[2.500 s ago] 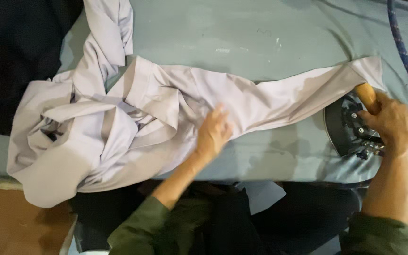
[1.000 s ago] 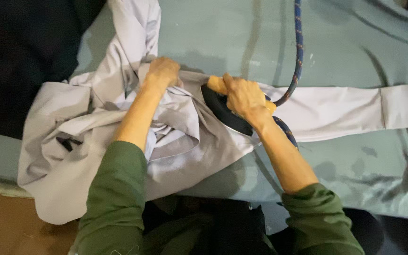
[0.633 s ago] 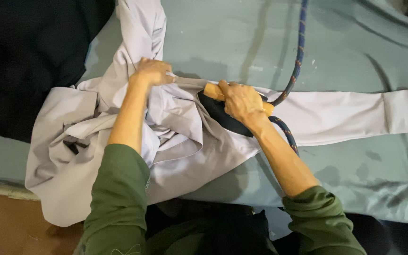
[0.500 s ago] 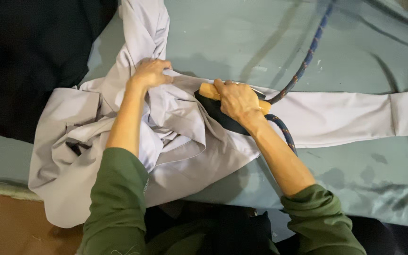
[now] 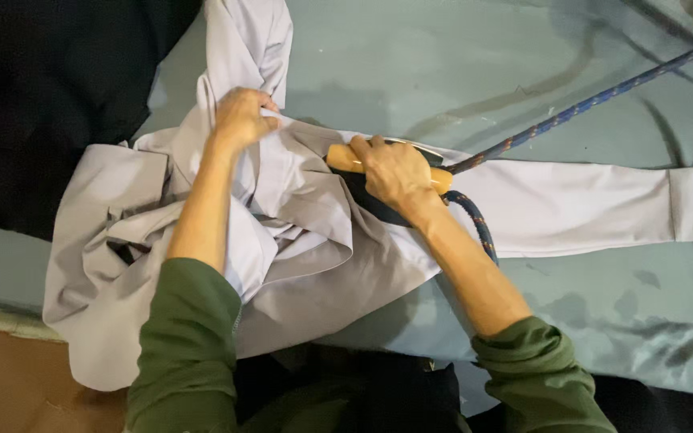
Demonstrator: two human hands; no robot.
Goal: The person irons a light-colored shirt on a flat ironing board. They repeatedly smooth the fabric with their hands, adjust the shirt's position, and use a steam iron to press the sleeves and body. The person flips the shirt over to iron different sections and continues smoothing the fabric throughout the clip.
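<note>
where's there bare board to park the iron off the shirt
Bare board cover lies above the flat sleeve, crossed by the cord. Another patch lies below the sleeve, lower right. Crowded at left: the bunched shirt, left hand, and right hand on the iron.

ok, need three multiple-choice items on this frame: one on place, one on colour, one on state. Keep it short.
1. Where does the iron sit?
A. on the shirt, near where the sleeve starts
B. on the bare table cover
C. on the floor

2. What colour is the iron's handle?
A. red
B. yellow-orange
C. white

3. How does the long sleeve lie?
A. rolled up
B. hanging off the edge
C. stretched flat to the right

Answers:
1 A: the right hand presses the iron onto the pale shirt.
2 B: the handle's end shows beside the hand.
3 C: it lies flat on the green cover. The left hand grips bunched cloth.
</note>
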